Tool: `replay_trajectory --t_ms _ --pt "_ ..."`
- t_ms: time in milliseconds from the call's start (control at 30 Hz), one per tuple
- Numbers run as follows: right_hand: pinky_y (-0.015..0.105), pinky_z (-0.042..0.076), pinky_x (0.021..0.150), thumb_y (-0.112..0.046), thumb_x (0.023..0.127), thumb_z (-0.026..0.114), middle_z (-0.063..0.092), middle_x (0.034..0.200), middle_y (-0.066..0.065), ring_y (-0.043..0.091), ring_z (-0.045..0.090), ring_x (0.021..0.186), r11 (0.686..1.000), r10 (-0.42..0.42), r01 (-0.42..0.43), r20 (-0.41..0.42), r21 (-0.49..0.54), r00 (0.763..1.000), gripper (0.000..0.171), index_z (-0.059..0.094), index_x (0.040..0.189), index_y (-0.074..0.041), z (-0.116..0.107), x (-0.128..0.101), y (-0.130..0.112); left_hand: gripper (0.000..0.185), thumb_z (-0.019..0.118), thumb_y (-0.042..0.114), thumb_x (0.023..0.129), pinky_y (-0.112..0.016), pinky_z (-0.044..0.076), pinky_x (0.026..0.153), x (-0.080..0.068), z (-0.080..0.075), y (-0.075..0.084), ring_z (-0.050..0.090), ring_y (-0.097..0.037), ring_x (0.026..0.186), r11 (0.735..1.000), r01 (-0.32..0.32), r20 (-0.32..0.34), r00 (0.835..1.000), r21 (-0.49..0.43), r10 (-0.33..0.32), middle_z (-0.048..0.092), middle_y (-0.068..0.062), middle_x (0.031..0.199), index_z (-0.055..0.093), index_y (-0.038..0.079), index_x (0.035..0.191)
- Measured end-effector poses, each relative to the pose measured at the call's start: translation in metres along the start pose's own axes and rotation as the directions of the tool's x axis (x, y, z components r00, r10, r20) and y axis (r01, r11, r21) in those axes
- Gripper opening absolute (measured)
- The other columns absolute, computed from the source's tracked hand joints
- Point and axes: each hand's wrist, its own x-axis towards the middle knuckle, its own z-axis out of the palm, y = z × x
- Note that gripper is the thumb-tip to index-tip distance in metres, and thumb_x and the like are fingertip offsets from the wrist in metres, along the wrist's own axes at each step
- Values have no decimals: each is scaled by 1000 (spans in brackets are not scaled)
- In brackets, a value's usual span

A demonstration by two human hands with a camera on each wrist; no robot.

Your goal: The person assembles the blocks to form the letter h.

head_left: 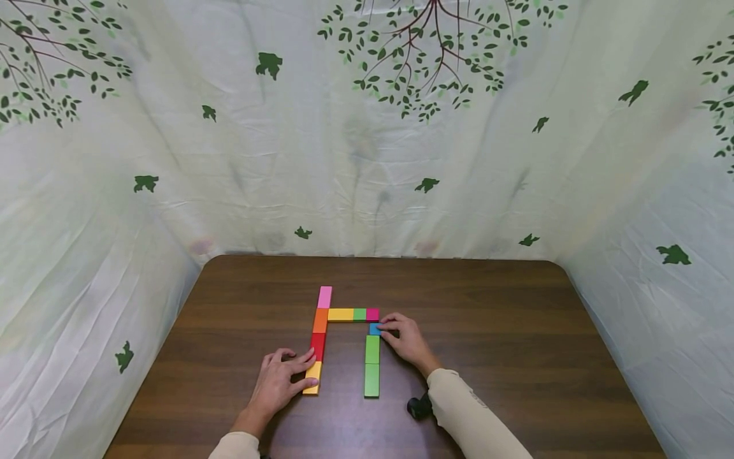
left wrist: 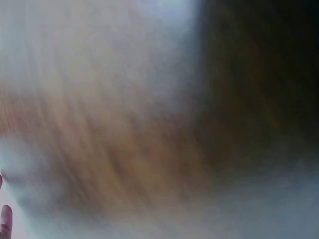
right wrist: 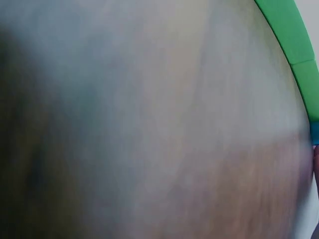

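In the head view a left column runs down from a pink block (head_left: 325, 297) through an orange block (head_left: 320, 320) and a red block (head_left: 318, 344) to a light-orange block (head_left: 313, 373). My left hand (head_left: 276, 384) rests on its lower end, fingers at the red block and thumb over the light-orange one. A crossbar joins a yellow block (head_left: 341, 315), a small green block (head_left: 359, 314) and a magenta block (head_left: 373, 314). Just below the magenta, my right hand (head_left: 408, 339) pinches a small blue block (head_left: 374, 329). Two green blocks (head_left: 372, 363) continue down below it.
The blocks lie on a brown wooden table (head_left: 487, 306) with rounded far corners. A pale curtain (head_left: 367, 217) with leaf prints surrounds its back and sides. A black wrist device (head_left: 420, 408) sits under the right forearm. Both wrist views are mostly blurred.
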Motion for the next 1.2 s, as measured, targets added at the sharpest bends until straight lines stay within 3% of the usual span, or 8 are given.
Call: replay_trajectory --t_ms 567,800,900,1000,1200 --pt "44 48 89 -4 89 68 64 109 8 26 60 104 999 42 -42 -6 9 999 17 75 104 -2 4 1 -6 59 77 49 73 -51 30 95 -1 2 -2 48 -26 110 1000 -14 -16 1000 -5 14 61 8 129 64 21 124" --pt "41 48 87 -10 90 68 62 109 7 24 59 100 1000 17 -17 -9 23 1000 21 73 108 -3 0 -3 -8 58 76 49 73 -51 31 94 -1 2 -1 48 -26 110 1000 -22 -12 1000 -3 22 62 7 129 66 20 123" --pt "42 47 90 -18 89 70 59 119 8 24 57 107 1000 16 -16 39 -12 999 30 69 116 -4 -4 -7 -13 59 76 49 73 -51 30 94 -1 2 -2 48 -25 110 1000 -28 -22 999 -4 28 62 7 129 66 20 123" --pt "45 43 98 -31 86 73 50 136 10 26 50 123 997 30 -18 141 -80 990 50 62 128 -6 -9 -12 -20 59 76 49 73 -50 30 93 -1 2 -2 48 -25 109 1000 -31 -34 999 2 31 62 7 129 66 19 123" --pt "46 35 106 -62 75 73 21 159 7 29 27 142 963 75 25 355 -268 932 94 40 147 -12 -12 -24 -36 59 76 50 73 -50 30 93 -1 1 -3 48 -25 109 1000 -26 -32 999 0 26 62 7 129 65 20 123"
